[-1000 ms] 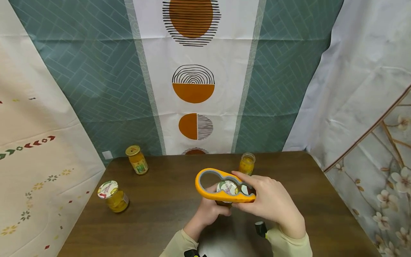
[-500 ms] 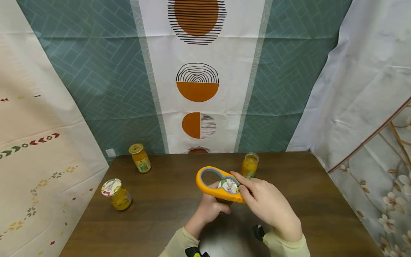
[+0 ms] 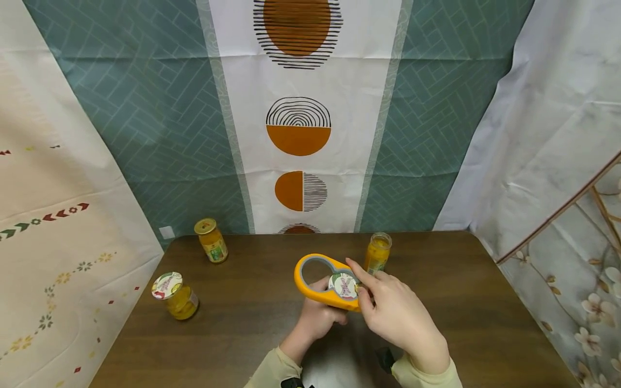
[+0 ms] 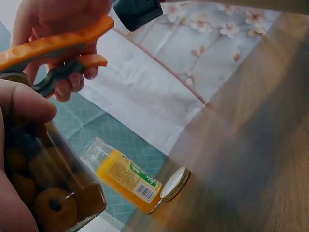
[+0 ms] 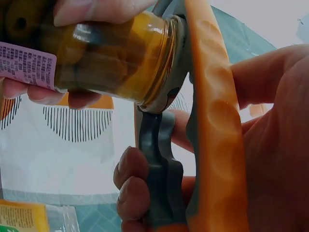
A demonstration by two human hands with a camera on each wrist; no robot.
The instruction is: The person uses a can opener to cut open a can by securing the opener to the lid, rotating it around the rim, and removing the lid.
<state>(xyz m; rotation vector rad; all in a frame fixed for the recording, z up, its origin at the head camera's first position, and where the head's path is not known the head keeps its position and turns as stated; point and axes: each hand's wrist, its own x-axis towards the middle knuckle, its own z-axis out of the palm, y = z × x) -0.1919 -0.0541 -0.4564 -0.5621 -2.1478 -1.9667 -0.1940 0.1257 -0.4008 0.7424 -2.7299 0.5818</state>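
My left hand (image 3: 315, 318) grips a glass jar (image 4: 53, 179) of olive-like rounds with a hole through each. Its patterned white lid (image 3: 344, 285) shows through the middle opening of an orange and grey jar opener (image 3: 335, 299). My right hand (image 3: 405, 315) holds the opener by its right end, thumb and index finger on top near the lid. In the right wrist view the jar (image 5: 106, 63) lies sideways, its lid edge right at the opener's grey inner teeth. Fingers of that hand curl round the opener's handles.
Behind my right hand stands an open jar of yellow contents (image 3: 377, 253); a loose lid (image 4: 175, 183) leans by its base. On the left are a gold-lidded jar (image 3: 212, 242) and a patterned-lid jar (image 3: 179, 299). Curtains border the brown table (image 3: 252, 302).
My right hand has slid left along the opener, covering its right end, and its thumb has come up beside the lid. The left hand stays about the jar.
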